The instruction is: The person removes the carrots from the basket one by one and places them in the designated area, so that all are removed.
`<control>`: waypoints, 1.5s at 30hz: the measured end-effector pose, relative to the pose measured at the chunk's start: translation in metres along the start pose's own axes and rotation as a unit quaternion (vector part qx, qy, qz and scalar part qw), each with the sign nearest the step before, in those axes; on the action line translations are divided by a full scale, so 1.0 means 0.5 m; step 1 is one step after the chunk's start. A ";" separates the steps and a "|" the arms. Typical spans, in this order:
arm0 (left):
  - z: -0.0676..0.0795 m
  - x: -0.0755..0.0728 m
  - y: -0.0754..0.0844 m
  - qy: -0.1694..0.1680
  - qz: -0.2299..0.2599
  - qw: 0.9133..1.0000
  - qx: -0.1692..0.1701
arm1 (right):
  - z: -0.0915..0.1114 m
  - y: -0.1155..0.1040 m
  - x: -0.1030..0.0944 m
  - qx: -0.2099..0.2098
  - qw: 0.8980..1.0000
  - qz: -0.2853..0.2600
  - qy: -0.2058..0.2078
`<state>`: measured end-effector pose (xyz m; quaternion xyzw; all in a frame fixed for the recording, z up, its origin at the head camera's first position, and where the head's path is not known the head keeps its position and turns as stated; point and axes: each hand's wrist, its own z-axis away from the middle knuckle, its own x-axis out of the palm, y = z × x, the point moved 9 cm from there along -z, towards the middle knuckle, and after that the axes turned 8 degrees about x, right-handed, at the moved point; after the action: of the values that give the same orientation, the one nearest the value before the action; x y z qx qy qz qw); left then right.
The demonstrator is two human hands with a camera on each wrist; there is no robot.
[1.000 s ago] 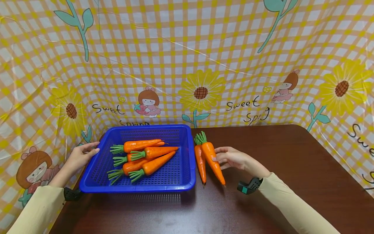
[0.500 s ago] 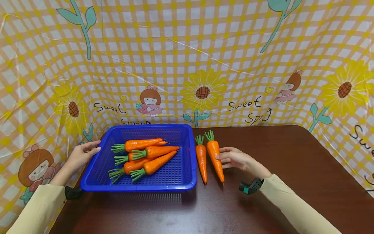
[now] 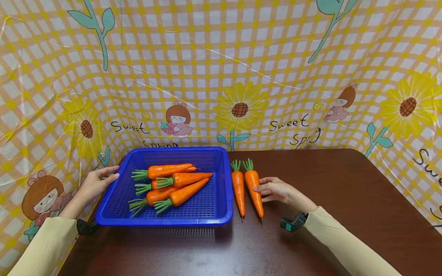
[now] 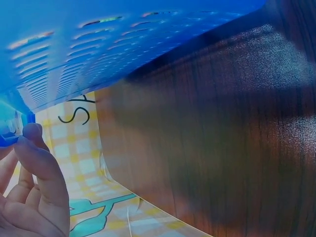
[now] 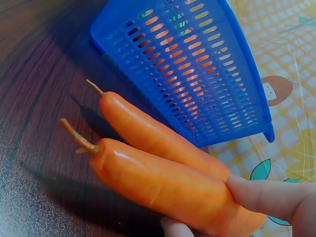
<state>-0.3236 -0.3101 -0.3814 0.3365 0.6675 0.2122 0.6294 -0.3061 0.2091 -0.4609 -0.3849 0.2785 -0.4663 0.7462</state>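
My left hand (image 3: 96,184) pinches the left rim of a blue perforated plastic basket (image 3: 162,222); in the left wrist view its thumb (image 4: 47,165) and fingers meet at the rim. Several orange carrots (image 3: 188,192) with cut green stems lie piled in the basket. On the table to the basket's right, my right hand (image 3: 279,191) holds a carrot (image 3: 254,195) from its right side. The right wrist view shows the thumb (image 5: 256,195) on top of this carrot and a fingertip (image 5: 176,228) against its other side. A second carrot (image 3: 238,189) lies alongside, between it and the basket.
The dark brown wooden table (image 3: 345,214) extends to the right and in front of the basket. A checked cloth with sunflower prints (image 3: 241,57) hangs close behind and around the sides. Each wrist wears a black device (image 3: 293,222).
The held carrot, earlier leaning against the other carrot's top, has swung apart to lie nearly parallel, then shifted slightly toward me with my right hand. My left hand stays at the basket rim.
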 end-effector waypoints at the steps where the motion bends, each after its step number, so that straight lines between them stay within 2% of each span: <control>1: 0.000 0.000 0.000 -0.001 -0.001 1.000 0.000 | -0.001 0.001 -0.001 0.002 1.000 0.000 0.002; 22: -0.004 0.004 0.006 -0.005 0.004 1.000 0.006 | -0.009 0.011 -0.011 0.035 0.997 0.019 0.064; 31: -0.004 0.004 -0.003 -0.004 0.008 1.000 -0.005 | -0.013 0.015 -0.016 0.040 0.997 0.015 0.071; 45: -0.004 0.005 -0.007 -0.007 0.005 1.000 -0.011 | -0.009 0.008 -0.015 0.039 0.997 0.021 0.057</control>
<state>-0.3259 -0.3103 -0.3854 0.3348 0.6592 0.2202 0.6363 -0.3106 0.2155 -0.4664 -0.3228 0.3102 -0.4820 0.7532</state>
